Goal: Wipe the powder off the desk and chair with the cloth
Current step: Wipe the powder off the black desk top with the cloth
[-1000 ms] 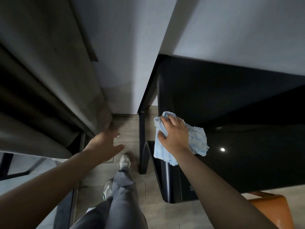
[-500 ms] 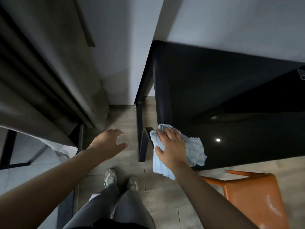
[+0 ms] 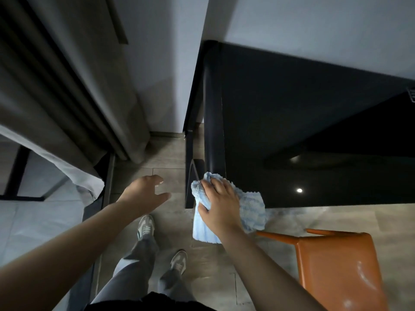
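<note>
Pale blue ribbed cloth [image 3: 250, 213], bunched, lies at the near left corner of the desk [image 3: 314, 122], with one flap hanging past the near edge and another past the left edge. Right hand [image 3: 221, 208]: laid on top of the cloth, fingers [image 3: 216, 184] curved over the bunched upper fold, thumb tucked against the cloth's left side, clamped on the fabric and pressing it to the corner. Left hand [image 3: 143, 195]: held out over the floor [image 3: 208, 265] to the left of the desk leg [image 3: 189, 176], fingers apart and loosely curved, holding nothing and touching nothing. Desk: black, glossy top, set against a pale wall [image 3: 314, 30], with one small round light reflection [image 3: 299, 190] to the right of the cloth. Chair [image 3: 336, 272]: orange, glossy seat, lower right, in front of the desk's near edge, its thin orange frame near the cloth's lower edge; pale streaks show on the seat, and whether they are powder or glare cannot be told. Grey curtain [image 3: 74, 93]: hangs at the left down to the floor. White fabric [image 3: 67, 173]: draped at the left below the curtain. Floor: grey tiles. Grey trousers [image 3: 137, 261] and two grey shoes [image 3: 146, 227] stand between the arms.
</note>
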`<action>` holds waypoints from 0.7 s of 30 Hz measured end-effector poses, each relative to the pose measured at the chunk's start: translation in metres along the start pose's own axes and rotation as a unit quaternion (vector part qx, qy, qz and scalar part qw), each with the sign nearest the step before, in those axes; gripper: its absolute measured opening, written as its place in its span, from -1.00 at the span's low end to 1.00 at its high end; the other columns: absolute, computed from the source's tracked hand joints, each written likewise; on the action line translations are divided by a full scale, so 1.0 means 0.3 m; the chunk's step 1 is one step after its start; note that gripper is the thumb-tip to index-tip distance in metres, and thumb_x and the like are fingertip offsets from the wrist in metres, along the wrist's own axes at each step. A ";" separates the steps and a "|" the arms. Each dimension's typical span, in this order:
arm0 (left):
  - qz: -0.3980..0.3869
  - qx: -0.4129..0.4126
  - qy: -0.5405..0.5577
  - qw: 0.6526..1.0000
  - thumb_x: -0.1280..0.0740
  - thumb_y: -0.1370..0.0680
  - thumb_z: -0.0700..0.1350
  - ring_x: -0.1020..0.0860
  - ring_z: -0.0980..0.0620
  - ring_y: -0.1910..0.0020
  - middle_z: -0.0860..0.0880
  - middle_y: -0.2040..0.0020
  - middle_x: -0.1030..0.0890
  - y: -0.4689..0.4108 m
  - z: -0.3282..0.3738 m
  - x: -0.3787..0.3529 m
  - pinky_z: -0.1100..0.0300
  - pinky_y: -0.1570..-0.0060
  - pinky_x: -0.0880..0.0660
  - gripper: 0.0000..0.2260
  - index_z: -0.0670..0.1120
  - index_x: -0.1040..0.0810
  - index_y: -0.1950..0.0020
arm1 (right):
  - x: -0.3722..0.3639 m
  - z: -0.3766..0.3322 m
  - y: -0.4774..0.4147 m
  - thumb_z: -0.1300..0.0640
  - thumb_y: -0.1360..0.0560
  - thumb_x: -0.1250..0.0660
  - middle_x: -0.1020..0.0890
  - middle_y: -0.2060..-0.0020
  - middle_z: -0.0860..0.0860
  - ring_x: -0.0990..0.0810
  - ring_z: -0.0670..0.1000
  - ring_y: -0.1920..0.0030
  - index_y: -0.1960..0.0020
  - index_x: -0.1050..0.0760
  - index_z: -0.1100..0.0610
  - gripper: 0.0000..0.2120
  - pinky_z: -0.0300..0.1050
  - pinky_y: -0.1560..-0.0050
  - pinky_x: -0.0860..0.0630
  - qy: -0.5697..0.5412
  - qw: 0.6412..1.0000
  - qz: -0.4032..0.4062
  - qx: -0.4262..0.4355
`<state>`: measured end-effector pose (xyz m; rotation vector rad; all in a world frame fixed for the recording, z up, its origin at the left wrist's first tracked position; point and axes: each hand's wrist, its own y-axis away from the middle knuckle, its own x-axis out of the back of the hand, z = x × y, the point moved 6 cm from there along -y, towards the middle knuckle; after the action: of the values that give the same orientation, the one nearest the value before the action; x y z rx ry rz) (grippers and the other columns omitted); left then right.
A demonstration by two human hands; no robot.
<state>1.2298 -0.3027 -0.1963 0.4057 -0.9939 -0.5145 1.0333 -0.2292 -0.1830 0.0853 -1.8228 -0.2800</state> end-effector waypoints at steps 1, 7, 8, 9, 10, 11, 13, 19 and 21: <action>0.002 0.003 0.004 1.000 -0.42 -0.46 0.11 -0.53 0.02 -0.21 0.02 -0.24 -0.57 0.022 0.002 -0.016 0.20 -0.10 -0.41 -0.52 -0.02 -0.49 -0.32 | -0.001 0.005 0.021 0.01 -0.42 -0.36 -0.46 -0.34 0.00 -0.35 0.12 -0.38 -0.38 -0.42 0.05 -0.47 0.11 -0.28 -0.40 -0.013 1.000 0.001 0.002; 0.030 0.012 0.010 0.999 -0.42 -0.46 0.10 -0.51 0.02 -0.24 0.00 -0.26 -0.56 0.136 0.034 -0.085 0.21 -0.13 -0.39 -0.50 -0.04 -0.48 -0.35 | -0.010 0.033 0.124 0.05 -0.43 -0.39 -0.49 -0.32 0.01 -0.43 0.11 -0.27 -0.37 -0.44 0.08 -0.48 -0.02 -0.26 -0.41 -0.066 0.998 -0.002 0.011; 0.035 0.013 0.011 0.999 -0.42 -0.46 0.10 -0.51 0.02 -0.24 0.01 -0.27 -0.56 0.152 0.037 -0.092 0.23 -0.11 -0.37 -0.49 -0.04 -0.48 -0.35 | -0.012 0.038 0.140 0.05 -0.43 -0.39 -0.49 -0.32 0.00 -0.44 0.10 -0.24 -0.36 -0.45 0.07 -0.49 -0.07 -0.26 -0.40 -0.084 0.996 -0.007 0.005; 0.043 0.013 0.012 0.999 -0.42 -0.46 0.10 -0.51 0.02 -0.24 0.01 -0.27 -0.55 0.177 0.042 -0.101 0.25 -0.08 -0.35 -0.49 -0.04 -0.48 -0.35 | -0.011 0.045 0.166 0.05 -0.43 -0.38 -0.49 -0.32 -0.02 -0.46 0.08 -0.23 -0.36 -0.45 0.07 -0.50 -0.11 -0.26 -0.39 -0.099 0.995 -0.010 0.001; 0.051 0.013 0.012 0.999 -0.42 -0.46 0.11 -0.51 0.02 -0.24 0.01 -0.26 -0.56 0.198 0.046 -0.108 0.26 -0.05 -0.33 -0.49 -0.04 -0.48 -0.35 | -0.009 0.053 0.193 0.04 -0.43 -0.38 -0.50 -0.31 -0.02 -0.47 0.07 -0.22 -0.36 -0.46 0.07 -0.50 -0.13 -0.26 -0.38 -0.111 0.994 -0.012 0.000; 0.057 0.013 0.010 0.998 -0.42 -0.45 0.12 -0.52 0.02 -0.23 0.02 -0.25 -0.56 0.220 0.049 -0.115 0.27 -0.03 -0.32 -0.49 -0.03 -0.48 -0.35 | -0.006 0.062 0.219 0.04 -0.43 -0.38 -0.50 -0.30 -0.03 -0.48 0.05 -0.22 -0.36 -0.46 0.07 -0.50 -0.14 -0.26 -0.38 -0.118 0.993 -0.013 -0.002; 0.062 0.012 0.007 0.998 -0.42 -0.44 0.13 -0.53 0.02 -0.20 0.03 -0.24 -0.57 0.259 0.056 -0.127 0.27 -0.01 -0.32 -0.49 -0.02 -0.49 -0.34 | 0.012 0.085 0.273 0.05 -0.43 -0.38 -0.51 -0.29 -0.03 -0.48 0.04 -0.22 -0.35 -0.46 0.08 -0.51 -0.12 -0.26 -0.39 -0.130 0.991 -0.006 -0.006; 0.036 -0.019 0.033 0.999 -0.44 -0.44 0.13 -0.52 0.02 -0.22 0.04 -0.25 -0.56 0.349 0.135 -0.164 0.20 -0.15 -0.41 -0.49 -0.02 -0.49 -0.33 | 0.116 0.205 0.431 0.06 -0.46 -0.37 -0.51 -0.25 -0.04 -0.46 -0.03 -0.21 -0.38 -0.42 0.06 -0.50 -0.28 -0.21 -0.33 -0.202 0.972 0.072 -0.092; 0.021 -0.050 0.029 0.998 -0.44 -0.45 0.11 -0.52 0.02 -0.21 0.03 -0.26 -0.56 0.381 0.194 -0.173 0.17 -0.17 -0.43 -0.50 -0.04 -0.48 -0.34 | 0.146 0.241 0.484 0.03 -0.49 -0.36 -0.49 -0.28 -0.06 -0.45 -0.07 -0.23 -0.39 -0.40 0.05 -0.51 -0.26 -0.24 -0.36 -0.230 0.960 0.092 -0.128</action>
<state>1.1816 -0.1852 -0.1412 0.3072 -0.9155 -0.5093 0.9648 -0.0869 -0.1254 -0.3558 -2.2186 -0.4266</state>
